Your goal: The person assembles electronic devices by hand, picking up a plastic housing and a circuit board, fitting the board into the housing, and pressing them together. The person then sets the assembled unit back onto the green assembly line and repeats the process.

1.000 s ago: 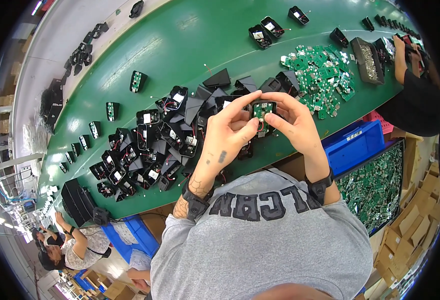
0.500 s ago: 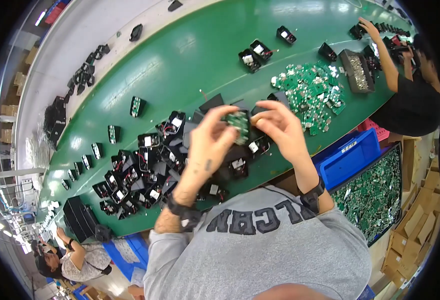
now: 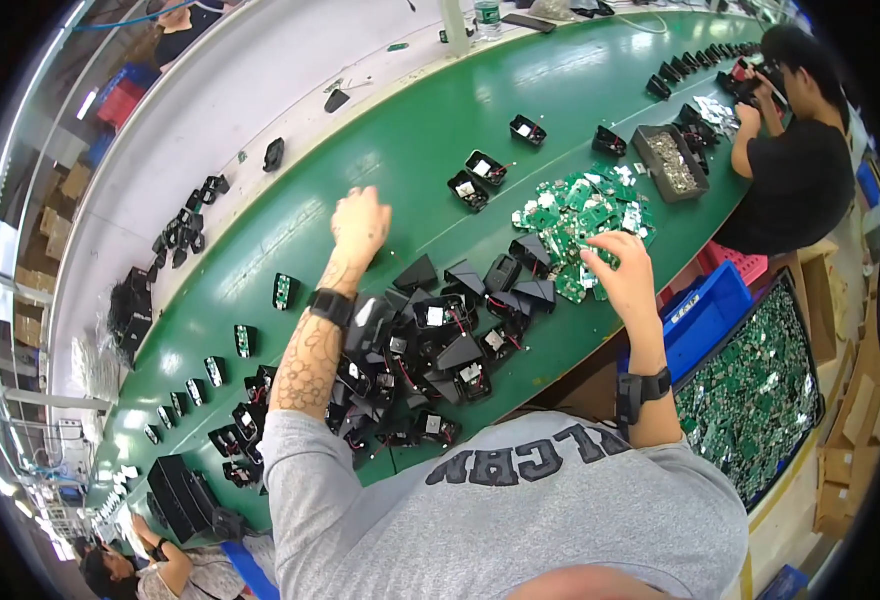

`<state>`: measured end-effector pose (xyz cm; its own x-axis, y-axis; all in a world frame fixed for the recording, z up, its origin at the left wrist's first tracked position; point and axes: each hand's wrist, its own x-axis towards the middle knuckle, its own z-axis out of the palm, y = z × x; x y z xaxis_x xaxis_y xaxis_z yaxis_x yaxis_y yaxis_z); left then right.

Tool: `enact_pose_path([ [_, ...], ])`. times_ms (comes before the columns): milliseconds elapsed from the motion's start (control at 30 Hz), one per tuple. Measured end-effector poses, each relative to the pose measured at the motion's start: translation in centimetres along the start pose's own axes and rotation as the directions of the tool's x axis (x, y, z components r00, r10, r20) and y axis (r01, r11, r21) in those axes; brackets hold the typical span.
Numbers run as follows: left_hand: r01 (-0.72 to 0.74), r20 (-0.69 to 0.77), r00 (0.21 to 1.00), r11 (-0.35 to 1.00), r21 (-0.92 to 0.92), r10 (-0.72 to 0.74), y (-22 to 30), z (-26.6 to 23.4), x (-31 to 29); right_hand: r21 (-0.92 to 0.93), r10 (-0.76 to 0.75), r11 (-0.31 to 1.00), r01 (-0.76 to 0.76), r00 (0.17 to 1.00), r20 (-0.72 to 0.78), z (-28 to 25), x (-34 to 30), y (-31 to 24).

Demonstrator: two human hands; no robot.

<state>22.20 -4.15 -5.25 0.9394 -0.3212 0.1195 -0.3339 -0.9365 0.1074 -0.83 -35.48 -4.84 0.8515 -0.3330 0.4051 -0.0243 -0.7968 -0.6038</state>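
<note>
My left hand (image 3: pixel 362 225) is stretched out over the green table, beyond the heap of black plastic cases (image 3: pixel 435 270). Its fingers are curled and seen from the back, so whatever they hold is hidden. Above the near edge of a pile of green circuit boards (image 3: pixel 585 205) is my right hand (image 3: pixel 624 275), its thumb and forefinger curved and apart with nothing visible between them. A line of black cases with boards in them, the closest being one case (image 3: pixel 285 291), runs from near my left forearm toward the lower left.
Several open cases (image 3: pixel 528 130) stand beyond the board pile. A grey box of small metal parts (image 3: pixel 670 160) is at the right, near a co-worker in black (image 3: pixel 800 170). Beside the table are a blue bin (image 3: pixel 705 310) and a tray of circuit boards (image 3: pixel 750 390). Another person (image 3: pixel 175 570) works lower left.
My hands were together over the heap, with a black case and green board in the left. They have parted: the left reached away and leftward, the right moved right to the board pile.
</note>
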Motion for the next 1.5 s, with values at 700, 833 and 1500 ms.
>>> enact_pose_path([
  [700, 0.142, 0.132, 0.988, -0.127, -0.982, 0.083, 5.5, 0.8, 1.5, 0.827, 0.346, 0.367, -0.425, 0.888, 0.303, -2.4, -2.1, -0.1],
  [833, 0.371, 0.231, 0.894, -0.345, -0.862, 0.383, 7.8, -6.0, -6.0, 0.856, 0.286, 0.293, -0.426, 0.893, 0.347, -2.4, -4.5, 0.2],
  [1500, 0.257, 0.259, 0.966, -0.126, -0.958, 0.000, 17.5, -1.9, -26.9, 0.811, 0.090, 0.250, -0.530, 0.846, 0.525, -2.7, -12.9, -2.8],
])
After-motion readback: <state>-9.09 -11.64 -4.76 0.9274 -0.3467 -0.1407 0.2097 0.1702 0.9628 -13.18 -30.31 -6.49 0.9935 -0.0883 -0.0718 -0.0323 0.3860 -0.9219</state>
